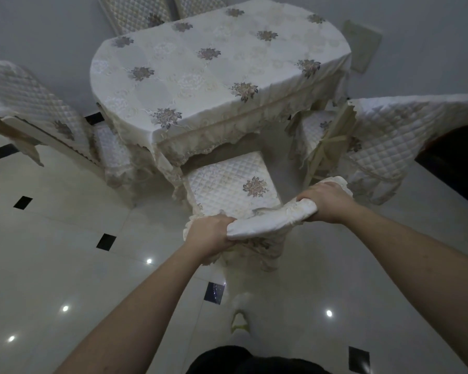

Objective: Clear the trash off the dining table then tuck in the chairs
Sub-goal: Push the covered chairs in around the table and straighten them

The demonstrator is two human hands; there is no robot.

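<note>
**Two-handed grip on a covered dining chair at the near side of the table**

The tabletop (219,74), rounded at its ends, carries an embroidered floral cloth with a lace skirt; no trash shows on it. The floor (65,233) is glossy pale tile with small dark insets. Quilted, padded covers dress every chair: one at the left (30,103), one at the right (400,133), two at the far side (135,12). The near chair (227,182) stands with its seat partly under the table edge. Its backrest top (270,220), a stiff rail under soft, loose fabric, is the natural hold. The left hand (211,233) and right hand (327,203) sit apart, each clamped around that rail near its ends. Judged from its frame, the chair is moderately heavy and should slide readily on the smooth tile, though the cover may slip beneath the grip.
</note>
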